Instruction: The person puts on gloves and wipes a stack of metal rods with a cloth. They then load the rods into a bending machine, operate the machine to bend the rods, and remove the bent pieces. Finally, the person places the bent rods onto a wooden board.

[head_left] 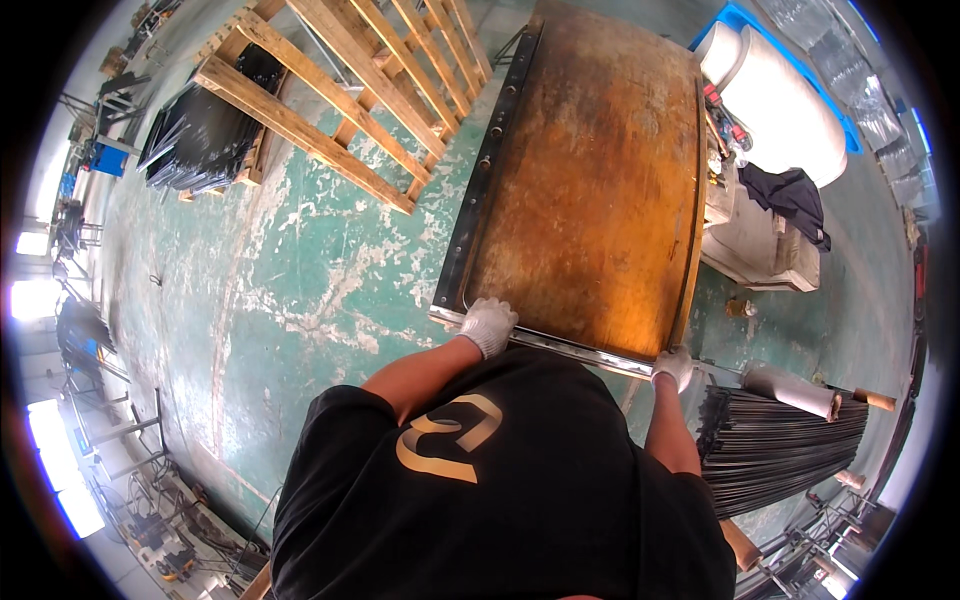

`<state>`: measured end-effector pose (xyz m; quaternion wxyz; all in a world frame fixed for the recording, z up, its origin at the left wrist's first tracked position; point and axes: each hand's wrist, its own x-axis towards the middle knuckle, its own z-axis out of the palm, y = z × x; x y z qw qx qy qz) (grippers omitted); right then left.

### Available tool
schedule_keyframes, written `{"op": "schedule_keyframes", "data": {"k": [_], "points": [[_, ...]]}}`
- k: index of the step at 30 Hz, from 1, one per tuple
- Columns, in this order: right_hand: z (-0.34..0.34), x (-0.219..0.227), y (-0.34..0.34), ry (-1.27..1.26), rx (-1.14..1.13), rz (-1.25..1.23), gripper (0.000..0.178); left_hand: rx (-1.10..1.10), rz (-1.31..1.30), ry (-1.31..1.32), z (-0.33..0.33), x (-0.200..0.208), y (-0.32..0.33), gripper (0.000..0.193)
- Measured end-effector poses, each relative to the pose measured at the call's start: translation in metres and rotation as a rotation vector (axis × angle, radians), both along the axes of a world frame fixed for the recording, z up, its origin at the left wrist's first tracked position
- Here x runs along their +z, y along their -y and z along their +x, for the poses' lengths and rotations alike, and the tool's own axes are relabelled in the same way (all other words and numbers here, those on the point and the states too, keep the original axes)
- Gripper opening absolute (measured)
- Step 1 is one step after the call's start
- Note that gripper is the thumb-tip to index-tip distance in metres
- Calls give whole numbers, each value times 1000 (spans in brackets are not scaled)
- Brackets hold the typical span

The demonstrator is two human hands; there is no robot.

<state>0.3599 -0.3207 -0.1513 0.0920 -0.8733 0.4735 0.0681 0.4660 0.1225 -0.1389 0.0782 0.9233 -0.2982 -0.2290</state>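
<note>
A long worktable with a worn brown wooden top (590, 180) stretches away in front of me. A shiny metal strip (585, 352) runs along its near edge. At the left end of that strip, my left hand (489, 325), in a whitish knit glove, is closed with its fingers over the edge. My right hand (673, 368), gloved the same way, is curled closed round the strip's right end by the table corner. What lies under both palms is hidden. A black bolted rail (487, 160) lines the table's left side.
Wooden pallets (330, 110) stand left of the table, beside a stack of black rods (200, 135). On the right are large white rolls (780, 105), a dark cloth (785, 195) on a pale block, and a bundle of black strips (780, 440) near my right arm.
</note>
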Motion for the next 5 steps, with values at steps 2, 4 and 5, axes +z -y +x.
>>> {"op": "schedule_keyframes", "data": {"k": [2,4,5], "points": [[2,6,-5,6,8,1,38,8,0,-4,0,-1,0,20],[5,17,-11,8,6,16,38,4,21,-28,1,2,1,21],[7,22,-13,-17,-16,47,39,1,31,-40,2,5,1,22]]}}
